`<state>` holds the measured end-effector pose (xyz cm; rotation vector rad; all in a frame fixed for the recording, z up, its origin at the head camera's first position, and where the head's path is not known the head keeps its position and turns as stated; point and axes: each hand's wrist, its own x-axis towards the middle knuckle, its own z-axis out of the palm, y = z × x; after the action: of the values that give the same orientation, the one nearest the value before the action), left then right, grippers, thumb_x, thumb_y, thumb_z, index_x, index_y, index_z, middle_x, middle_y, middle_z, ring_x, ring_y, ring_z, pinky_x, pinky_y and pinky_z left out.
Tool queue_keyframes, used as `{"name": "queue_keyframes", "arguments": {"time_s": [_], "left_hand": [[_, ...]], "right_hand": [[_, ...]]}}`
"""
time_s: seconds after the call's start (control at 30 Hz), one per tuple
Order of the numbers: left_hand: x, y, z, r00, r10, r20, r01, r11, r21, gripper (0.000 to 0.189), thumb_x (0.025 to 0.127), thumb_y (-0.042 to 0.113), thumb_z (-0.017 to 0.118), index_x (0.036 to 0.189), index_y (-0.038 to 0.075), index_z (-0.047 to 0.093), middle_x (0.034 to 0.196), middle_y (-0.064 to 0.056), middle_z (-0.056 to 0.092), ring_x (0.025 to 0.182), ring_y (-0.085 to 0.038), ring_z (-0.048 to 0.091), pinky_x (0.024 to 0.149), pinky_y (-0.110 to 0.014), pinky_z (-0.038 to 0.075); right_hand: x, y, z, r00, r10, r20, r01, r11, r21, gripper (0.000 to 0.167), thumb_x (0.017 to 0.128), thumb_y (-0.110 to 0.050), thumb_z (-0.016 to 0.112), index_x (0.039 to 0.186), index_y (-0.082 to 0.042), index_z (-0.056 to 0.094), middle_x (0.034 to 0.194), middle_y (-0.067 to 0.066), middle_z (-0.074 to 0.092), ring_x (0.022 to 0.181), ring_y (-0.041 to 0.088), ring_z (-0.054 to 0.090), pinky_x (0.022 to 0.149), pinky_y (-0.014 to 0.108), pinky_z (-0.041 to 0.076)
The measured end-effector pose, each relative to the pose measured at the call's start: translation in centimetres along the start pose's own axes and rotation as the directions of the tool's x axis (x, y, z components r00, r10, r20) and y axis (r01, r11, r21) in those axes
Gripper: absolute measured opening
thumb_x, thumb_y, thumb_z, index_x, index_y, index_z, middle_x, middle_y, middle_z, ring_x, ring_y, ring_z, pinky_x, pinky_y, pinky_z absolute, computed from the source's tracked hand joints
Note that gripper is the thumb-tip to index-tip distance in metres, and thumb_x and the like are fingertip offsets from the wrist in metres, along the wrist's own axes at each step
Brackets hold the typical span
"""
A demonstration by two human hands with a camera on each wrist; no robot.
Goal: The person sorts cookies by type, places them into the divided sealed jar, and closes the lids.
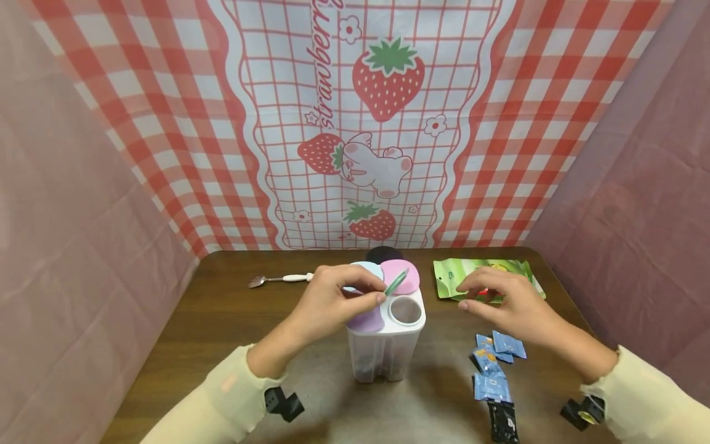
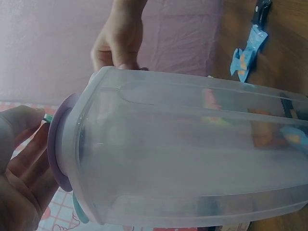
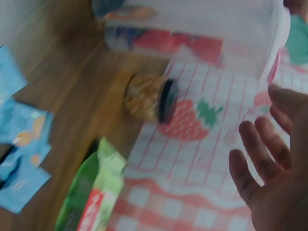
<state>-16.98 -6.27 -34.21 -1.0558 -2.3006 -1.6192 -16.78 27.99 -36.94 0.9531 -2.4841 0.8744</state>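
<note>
My left hand (image 1: 327, 303) pinches a round green lid (image 1: 397, 281) between thumb and fingers. The lid is tilted nearly edge-on above a clear storage container (image 1: 384, 354) with a white top. One round opening at the container's near right corner is uncovered. Pink (image 1: 402, 275), light blue (image 1: 366, 267) and purple (image 1: 366, 321) lids cover its other openings, the blue and purple ones partly hidden by the hand. To the right of the container, my right hand (image 1: 513, 303) hovers with loosely bent fingers and holds nothing. In the right wrist view its fingers (image 3: 263, 149) are spread apart.
A green pouch (image 1: 449, 279) lies at the back right, below my right hand. Nearer are several blue packets (image 1: 491, 388) and a black packet (image 1: 502, 422). Behind the container stands a black-lidded jar (image 3: 144, 97). A white-handled metal utensil (image 1: 283, 279) lies at the back left.
</note>
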Motion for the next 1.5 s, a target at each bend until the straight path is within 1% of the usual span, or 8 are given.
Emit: {"name": "queue_keyframes", "arguments": {"time_s": [0.13,0.33,0.57,0.83,0.93,1.1,1.27,1.5], "left_hand": [[0.0,0.0,0.0,1.000,-0.003,0.000,0.003,1.000,0.008,0.011,0.086,0.006,0.081,0.096,0.010,0.079,0.090,0.000,0.077,0.083,-0.009,0.072,0.070,-0.029,0.065],[0.0,0.0,0.0,1.000,-0.005,0.000,0.005,1.000,0.011,0.011,0.086,0.006,0.081,0.096,0.010,0.080,0.090,0.000,0.078,0.083,-0.009,0.072,0.071,-0.029,0.065],[0.0,0.1,0.0,1.000,0.001,-0.004,-0.001,1.000,0.008,0.011,0.086,0.006,0.081,0.096,0.010,0.080,0.090,0.000,0.078,0.083,-0.009,0.073,0.071,-0.029,0.065],[-0.2,0.1,0.1,1.000,0.000,-0.007,0.000,1.000,0.008,0.012,0.086,0.006,0.081,0.097,0.011,0.079,0.092,-0.001,0.078,0.084,-0.010,0.073,0.071,-0.029,0.065],[-0.2,0.1,0.1,1.000,-0.003,-0.009,0.003,1.000,0.010,0.012,0.086,0.006,0.081,0.096,0.011,0.079,0.091,-0.001,0.078,0.084,-0.010,0.073,0.071,-0.029,0.065],[-0.1,0.1,0.1,1.000,-0.003,-0.012,0.003,1.000,0.010,0.012,0.086,0.006,0.081,0.096,0.011,0.079,0.091,-0.001,0.078,0.084,-0.010,0.073,0.071,-0.029,0.065],[-0.1,0.1,0.1,1.000,-0.002,-0.011,0.002,1.000,0.015,0.011,0.086,0.006,0.082,0.096,0.011,0.079,0.092,-0.001,0.078,0.084,-0.010,0.073,0.072,-0.029,0.065],[-0.1,0.0,0.1,1.000,-0.009,-0.007,0.009,1.000,0.020,0.012,0.086,0.006,0.081,0.097,0.011,0.080,0.092,0.000,0.078,0.085,-0.010,0.073,0.072,-0.028,0.065]], "right_hand": [[-1.9,2.0,-0.7,0.999,0.032,0.018,-0.033,0.999,0.001,0.039,0.079,-0.008,0.088,0.107,-0.031,0.072,0.105,-0.016,0.071,0.089,0.002,0.067,0.068,0.022,0.059],[-5.0,4.5,-1.1,0.984,0.174,0.034,-0.173,0.985,-0.016,0.033,0.081,-0.012,0.088,0.107,-0.028,0.072,0.102,-0.013,0.071,0.082,0.001,0.068,0.068,0.018,0.057],[-8.2,7.4,-0.7,0.942,0.329,0.064,-0.328,0.944,-0.018,0.029,0.084,-0.020,0.086,0.109,-0.025,0.073,0.099,-0.010,0.073,0.084,0.001,0.068,0.067,0.024,0.059],[-11.2,10.1,0.4,0.889,0.446,0.106,-0.449,0.893,0.011,0.033,0.087,-0.023,0.084,0.117,-0.015,0.072,0.113,0.014,0.074,0.083,0.003,0.069,0.062,0.024,0.057],[-12.1,10.7,0.8,0.883,0.455,0.111,-0.459,0.888,0.010,0.035,0.086,-0.022,0.084,0.117,-0.012,0.072,0.112,0.016,0.074,0.082,0.001,0.068,0.062,0.024,0.056],[-13.3,11.8,1.4,0.887,0.453,0.087,-0.450,0.891,-0.054,0.037,0.081,-0.024,0.088,0.113,-0.010,0.074,0.106,0.009,0.076,0.088,0.001,0.068,0.067,0.024,0.056],[-14.0,12.5,1.8,0.866,0.489,0.108,-0.477,0.871,-0.121,0.040,0.081,-0.032,0.088,0.114,-0.014,0.075,0.107,0.002,0.076,0.095,0.003,0.067,0.076,0.027,0.056],[-14.7,13.4,2.3,0.833,0.534,0.147,-0.510,0.843,-0.174,0.042,0.083,-0.039,0.085,0.116,-0.016,0.074,0.110,0.002,0.076,0.099,0.012,0.068,0.081,0.034,0.057]]}}
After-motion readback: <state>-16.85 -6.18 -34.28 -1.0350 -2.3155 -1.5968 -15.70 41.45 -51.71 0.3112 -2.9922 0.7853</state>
